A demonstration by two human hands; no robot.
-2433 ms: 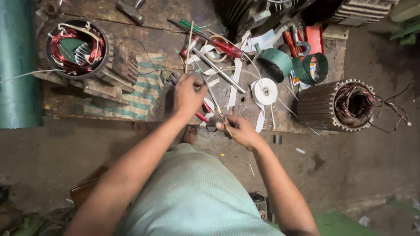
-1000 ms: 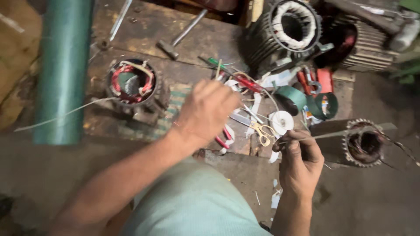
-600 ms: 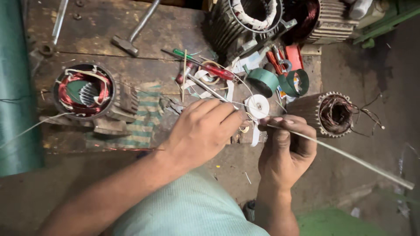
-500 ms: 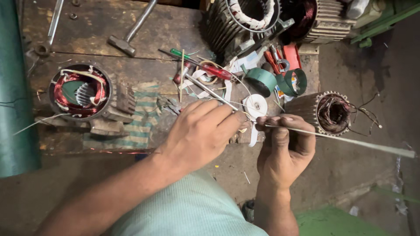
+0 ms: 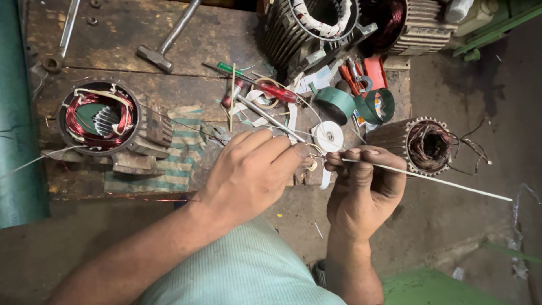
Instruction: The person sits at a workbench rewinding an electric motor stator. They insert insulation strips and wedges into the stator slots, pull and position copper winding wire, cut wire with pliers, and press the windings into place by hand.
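Hands: right hand pinches thin white sleeve; left hand beside white tape roll.

The left hand reaches forward from a bare forearm that crosses from the lower left, palm down, knuckles up, its fingers bent and drawn together toward the thumb at the right. The right hand rises from the lower edge on an upright wrist, back toward the camera, fingers curled in a loose fist with thumb and forefinger pinched. The fingertips of the two hands nearly meet.
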